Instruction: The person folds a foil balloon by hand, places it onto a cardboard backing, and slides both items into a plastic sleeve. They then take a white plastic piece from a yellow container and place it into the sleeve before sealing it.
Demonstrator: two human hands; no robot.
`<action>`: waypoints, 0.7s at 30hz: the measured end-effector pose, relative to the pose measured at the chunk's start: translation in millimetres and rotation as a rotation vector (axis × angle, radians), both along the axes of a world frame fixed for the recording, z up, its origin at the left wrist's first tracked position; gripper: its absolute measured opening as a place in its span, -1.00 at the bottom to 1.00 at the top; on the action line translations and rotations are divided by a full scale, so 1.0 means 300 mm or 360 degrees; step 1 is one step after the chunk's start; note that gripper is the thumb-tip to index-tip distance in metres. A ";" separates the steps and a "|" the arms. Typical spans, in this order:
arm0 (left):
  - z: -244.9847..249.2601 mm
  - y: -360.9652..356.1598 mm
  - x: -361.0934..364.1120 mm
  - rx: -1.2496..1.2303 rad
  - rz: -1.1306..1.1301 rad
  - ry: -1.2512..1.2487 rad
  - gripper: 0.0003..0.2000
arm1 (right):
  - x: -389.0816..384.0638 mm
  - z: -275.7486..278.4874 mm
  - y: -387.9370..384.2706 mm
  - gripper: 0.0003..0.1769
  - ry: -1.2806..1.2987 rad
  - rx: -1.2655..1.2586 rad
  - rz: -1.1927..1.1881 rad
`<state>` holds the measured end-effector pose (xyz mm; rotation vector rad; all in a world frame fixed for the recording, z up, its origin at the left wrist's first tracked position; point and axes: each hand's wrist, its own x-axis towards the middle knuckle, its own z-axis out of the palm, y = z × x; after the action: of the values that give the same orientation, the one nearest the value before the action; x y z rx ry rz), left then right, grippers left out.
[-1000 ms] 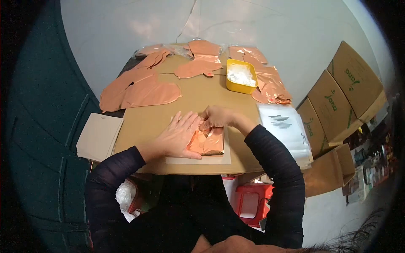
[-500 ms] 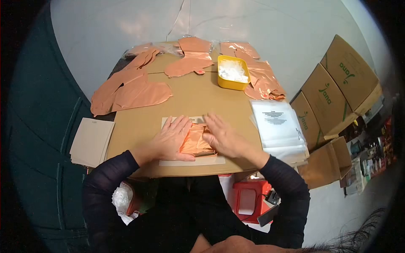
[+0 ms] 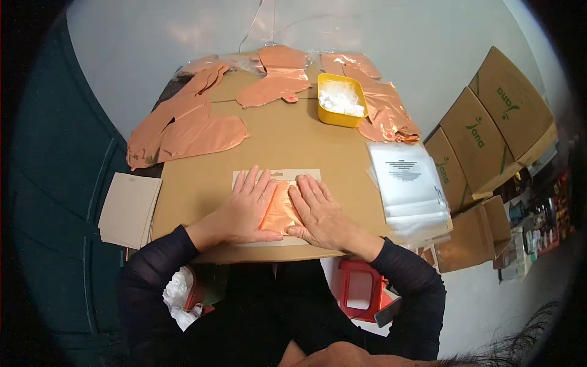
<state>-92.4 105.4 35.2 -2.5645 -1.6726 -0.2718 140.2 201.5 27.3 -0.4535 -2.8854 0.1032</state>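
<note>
A folded copper-coloured foil balloon [image 3: 281, 208] lies on a pale card [image 3: 299, 174] with a hanging slot at its top edge. My left hand [image 3: 244, 205] rests flat over the foil's left side, fingers stretched forward across the card. On the right side of the foil, my right hand [image 3: 321, 214] lies flat with its fingers extended and its thumb near the lower edge. Both palms press down, and the middle of the foil shows between them. Parts of the card are hidden under my hands.
Flat copper foil balloons [image 3: 195, 131] lie along the table's left and back. A yellow tub [image 3: 342, 117] of white pieces stands at the back right. Clear plastic bags [image 3: 406, 183] are stacked at right, cards [image 3: 129, 208] at left. Cardboard boxes [image 3: 489, 122] stand beyond.
My right hand has come down flat onto the foil, covering more of its right side. My left hand stays on the left side. The view has shifted slightly.
</note>
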 end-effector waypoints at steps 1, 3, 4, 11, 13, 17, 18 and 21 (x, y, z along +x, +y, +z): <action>0.009 0.000 0.004 0.0000 0.0012 0.0019 0.09 | 0.000 0.005 -0.004 -0.06 -0.0013 -0.0008 0.0002; 0.013 -0.002 0.008 -0.0013 0.0036 0.0054 0.09 | 0.001 0.014 -0.009 -0.05 -0.0007 -0.0044 0.0010; 0.014 -0.002 0.011 -0.0019 0.0050 0.0071 0.09 | 0.001 0.019 -0.008 -0.05 -0.0001 -0.0052 0.0013; 0.002 -0.005 0.010 -0.0035 0.0070 0.0120 0.07 | 0.026 0.005 0.015 -0.23 0.0276 -0.0334 -0.0023; 0.019 -0.004 0.014 -0.0092 0.0065 0.0119 0.07 | 0.064 0.039 -0.007 -0.35 0.0744 -0.0397 -0.0015; 0.023 -0.009 0.017 -0.0134 0.0057 0.0056 0.08 | 0.211 0.047 -0.198 -0.56 0.0873 -0.1706 -0.0066; 0.027 -0.013 0.022 -0.0149 0.0057 0.0048 0.08 | 0.232 0.001 -0.251 -0.54 0.0878 -0.2099 -0.0052; 0.030 -0.037 0.062 -0.0159 0.0045 0.0024 0.08 | 0.280 -0.112 -0.338 -0.53 0.0463 -0.2314 -0.0036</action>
<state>-73.8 94.4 44.2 -2.6035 -1.7589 -0.1707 224.1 100.2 -6.2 -0.5632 -2.0131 2.0441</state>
